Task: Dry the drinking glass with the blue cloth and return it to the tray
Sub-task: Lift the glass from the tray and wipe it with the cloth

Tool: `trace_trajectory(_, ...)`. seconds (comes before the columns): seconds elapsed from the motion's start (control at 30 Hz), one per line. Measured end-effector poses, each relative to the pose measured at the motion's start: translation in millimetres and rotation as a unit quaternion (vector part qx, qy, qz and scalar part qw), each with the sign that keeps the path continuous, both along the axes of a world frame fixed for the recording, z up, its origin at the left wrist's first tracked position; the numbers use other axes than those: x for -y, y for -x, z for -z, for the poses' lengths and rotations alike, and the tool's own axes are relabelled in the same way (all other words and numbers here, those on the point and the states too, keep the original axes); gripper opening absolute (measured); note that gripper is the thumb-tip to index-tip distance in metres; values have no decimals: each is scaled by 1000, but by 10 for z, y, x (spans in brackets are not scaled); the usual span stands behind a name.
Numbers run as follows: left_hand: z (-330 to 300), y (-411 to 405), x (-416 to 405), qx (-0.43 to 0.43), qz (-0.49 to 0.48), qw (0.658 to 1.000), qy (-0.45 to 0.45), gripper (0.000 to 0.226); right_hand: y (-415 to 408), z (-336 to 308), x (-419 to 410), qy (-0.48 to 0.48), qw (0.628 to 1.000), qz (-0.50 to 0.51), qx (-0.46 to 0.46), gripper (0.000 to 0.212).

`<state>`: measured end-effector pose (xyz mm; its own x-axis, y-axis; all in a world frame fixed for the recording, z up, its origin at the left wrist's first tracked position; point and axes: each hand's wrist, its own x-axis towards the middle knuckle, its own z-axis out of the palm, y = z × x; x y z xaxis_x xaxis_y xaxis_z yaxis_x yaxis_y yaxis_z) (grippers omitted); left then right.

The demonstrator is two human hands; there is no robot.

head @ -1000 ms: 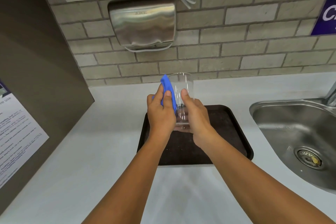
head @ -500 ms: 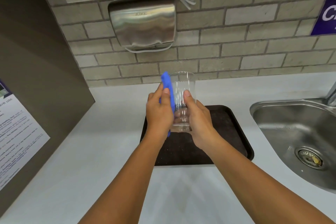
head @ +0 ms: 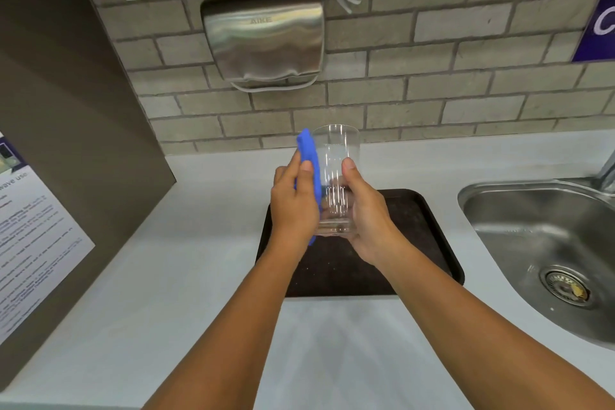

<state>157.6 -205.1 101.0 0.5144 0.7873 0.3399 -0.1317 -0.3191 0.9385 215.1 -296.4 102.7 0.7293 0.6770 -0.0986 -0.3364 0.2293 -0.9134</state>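
Observation:
A clear drinking glass (head: 336, 156) is held upright above the dark brown tray (head: 429, 236). My right hand (head: 367, 213) grips its lower right side and base. My left hand (head: 293, 206) presses a folded blue cloth (head: 309, 156) flat against the glass's left wall, thumb on the cloth. The cloth reaches up almost to the rim and a corner shows below my palm. The tray lies on the white counter and holds nothing else that I can see.
A steel sink (head: 539, 243) with a drain lies to the right, its tap at the frame edge. A steel hand dryer (head: 264, 40) with a loose cord hangs on the brick wall. A dark panel with a printed notice (head: 30, 236) stands at the left.
Both hands have lifted the glass and cloth slightly. The cloth has slid up along the glass's left side, closer to the rim.

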Motion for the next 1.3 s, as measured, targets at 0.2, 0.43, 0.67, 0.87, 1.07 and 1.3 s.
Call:
trace_trajectory(0.2,-10,-2,-7,-35,29,986,159,34,-9,42,55,-18,998,-43,-47,58)
trace_trajectory(0.43,7,-1,93,-18,-23,999,26,33,17,58,-18,29,993,109,21,50)
trace_trajectory(0.67,-38,10,240,-16,-59,991,-121,42,18,77,8,25,998,36,43,65)
trace_trajectory(0.87,-173,-1,137,-3,-39,998,-44,31,-43,73,97,-89,992,-86,-33,62)
trace_trajectory(1.07,-176,12,66,-19,20,991,134,33,-58,118,127,-92,986,-133,-45,57)
trace_trajectory(1.3,-75,33,51,-13,-17,997,70,37,-1,94,74,-11,1000,-8,-4,64)
